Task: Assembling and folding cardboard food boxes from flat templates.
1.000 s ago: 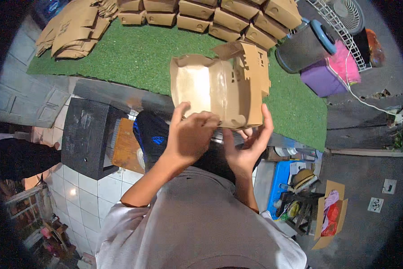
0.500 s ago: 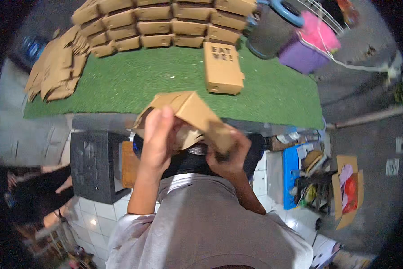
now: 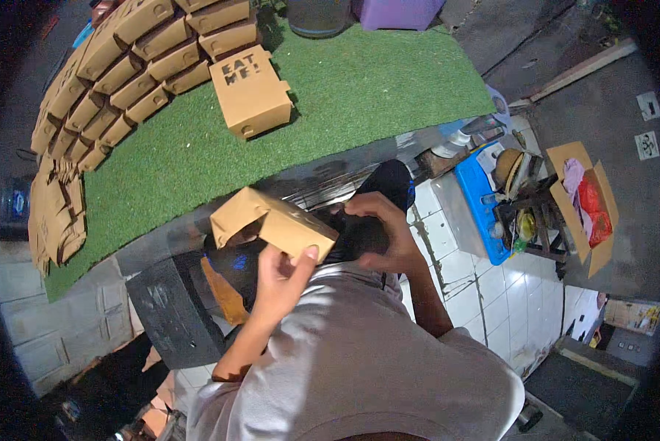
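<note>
Over my lap, a brown cardboard box point(image 3: 297, 229) is held tilted, with a gap between its panels at the left end. My left hand point(image 3: 280, 285) grips its near lower edge, thumb on the side panel and fingers beneath. To the right of the box, my right hand point(image 3: 390, 234) is apart from it, fingers curved and spread from the thumb, holding nothing. A closed box with dark lettering on its lid point(image 3: 253, 92) rests on the green turf mat point(image 3: 359, 95) beyond.
Several closed boxes are stacked point(image 3: 142, 66) at the far left of the mat, with flattened cardboard point(image 3: 54, 217) beside them. A blue-rimmed bin point(image 3: 484, 213) and an open carton point(image 3: 590, 206) stand to my right. A black case point(image 3: 174, 316) sits at my left.
The head view has turned to the right. My right hand has come off the box, which both hands held before. The box is now lower and tilted down to the right in my left hand.
</note>
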`<act>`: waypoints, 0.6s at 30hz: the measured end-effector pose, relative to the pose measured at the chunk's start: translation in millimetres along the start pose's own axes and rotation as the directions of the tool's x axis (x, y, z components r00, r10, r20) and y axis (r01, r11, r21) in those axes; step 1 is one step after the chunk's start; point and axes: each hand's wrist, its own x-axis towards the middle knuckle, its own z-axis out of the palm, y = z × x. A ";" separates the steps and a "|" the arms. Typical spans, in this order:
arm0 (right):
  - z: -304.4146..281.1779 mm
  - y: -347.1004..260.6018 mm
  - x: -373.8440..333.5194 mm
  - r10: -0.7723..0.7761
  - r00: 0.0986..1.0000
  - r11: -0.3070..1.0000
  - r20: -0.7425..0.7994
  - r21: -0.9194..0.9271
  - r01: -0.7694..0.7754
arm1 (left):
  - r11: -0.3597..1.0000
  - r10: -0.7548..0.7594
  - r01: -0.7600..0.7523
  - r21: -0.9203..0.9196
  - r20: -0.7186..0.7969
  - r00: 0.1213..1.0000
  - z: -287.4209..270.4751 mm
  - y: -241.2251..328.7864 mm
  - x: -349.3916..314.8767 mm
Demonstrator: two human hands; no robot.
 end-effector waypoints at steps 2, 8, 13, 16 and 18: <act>4.9 -8.9 -0.4 -0.176 0.984 0.971 0.017 -0.159 0.177 | 0.999 -0.035 0.036 -0.011 0.022 0.999 8.6 -15.5 0.6; 3.2 8.1 -20.8 0.042 0.998 0.990 -0.043 -0.132 -0.047 | 0.975 -0.212 0.204 0.083 0.111 0.971 18.1 -72.6 26.2; -15.2 18.5 -40.9 0.159 0.984 0.982 -0.084 0.112 -0.149 | 0.961 -0.190 0.127 0.244 0.258 0.947 27.1 -88.2 41.3; -17.6 21.7 -59.7 0.232 0.960 0.968 -0.158 0.140 -0.210 | 0.988 -0.124 0.086 0.130 0.325 0.937 36.2 -95.9 51.1; -26.0 26.1 -71.9 0.291 0.940 0.945 -0.180 0.210 -0.252 | 0.980 -0.120 0.047 0.191 0.395 0.911 49.3 -95.9 59.6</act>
